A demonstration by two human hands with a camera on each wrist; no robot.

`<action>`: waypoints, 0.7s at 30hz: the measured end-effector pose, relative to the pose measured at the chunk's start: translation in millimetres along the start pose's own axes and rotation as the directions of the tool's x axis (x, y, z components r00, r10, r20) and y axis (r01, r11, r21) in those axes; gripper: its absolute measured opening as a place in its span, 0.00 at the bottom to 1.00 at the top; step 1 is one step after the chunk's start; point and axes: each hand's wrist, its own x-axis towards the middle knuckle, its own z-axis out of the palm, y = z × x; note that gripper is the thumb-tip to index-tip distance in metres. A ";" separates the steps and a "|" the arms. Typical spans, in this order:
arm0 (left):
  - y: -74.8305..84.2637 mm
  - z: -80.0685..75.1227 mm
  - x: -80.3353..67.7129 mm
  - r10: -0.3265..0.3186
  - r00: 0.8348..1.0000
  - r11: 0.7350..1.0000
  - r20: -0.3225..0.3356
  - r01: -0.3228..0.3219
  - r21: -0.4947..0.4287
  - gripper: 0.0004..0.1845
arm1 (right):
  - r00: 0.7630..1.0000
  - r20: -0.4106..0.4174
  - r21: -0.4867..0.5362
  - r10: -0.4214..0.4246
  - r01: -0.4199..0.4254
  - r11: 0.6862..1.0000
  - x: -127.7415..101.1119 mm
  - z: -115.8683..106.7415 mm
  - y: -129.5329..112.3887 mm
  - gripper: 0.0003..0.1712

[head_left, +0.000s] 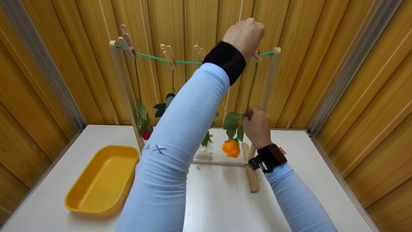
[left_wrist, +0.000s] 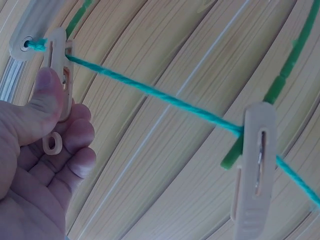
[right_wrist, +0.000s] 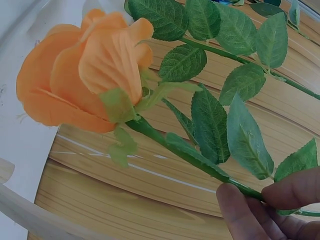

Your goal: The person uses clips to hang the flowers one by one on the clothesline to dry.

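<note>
An orange rose (head_left: 231, 148) hangs head down on a long green stem (head_left: 252, 83) from the right end of a green string (head_left: 154, 58) strung across a wooden rack (head_left: 124, 93). My left hand (head_left: 247, 33) reaches up to that end; its thumb (left_wrist: 47, 95) and fingers pinch a pale clothespin (left_wrist: 59, 75) beside the post's string hole. My right hand (head_left: 256, 125) pinches the stem just above the leaves; the fingertips (right_wrist: 245, 215) close on the stem (right_wrist: 190, 155) below the orange rose (right_wrist: 85, 75).
A yellow tub (head_left: 103, 180) sits on the white table (head_left: 222, 203) at the left. More clothespins (head_left: 168, 54) hold other flowers, including a red rose (head_left: 146, 133). Another clothespin (left_wrist: 255, 165) grips a stem. Wood-panel walls enclose the table.
</note>
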 end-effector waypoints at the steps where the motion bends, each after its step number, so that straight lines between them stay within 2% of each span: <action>1: 0.5 0.2 0.1 0.000 1.000 1.000 -0.002 0.000 0.000 0.16 | 1.000 -0.002 -0.004 -0.002 0.002 1.000 -0.1 -0.3 0.1 0.08; 9: 4.5 2.1 1.1 0.016 1.000 0.999 -0.017 -0.016 0.030 0.18 | 1.000 0.002 -0.026 -0.007 0.007 1.000 0.0 -3.8 2.2 0.08; 14: 6.7 2.7 3.3 0.011 1.000 0.999 0.007 -0.011 0.035 0.16 | 1.000 -0.012 -0.017 -0.029 0.028 0.999 0.3 -4.6 3.2 0.05; 21: 8.6 1.4 3.3 0.011 0.999 1.000 0.042 -0.012 0.021 0.15 | 1.000 0.001 -0.016 -0.016 0.016 1.000 0.6 -5.2 3.8 0.05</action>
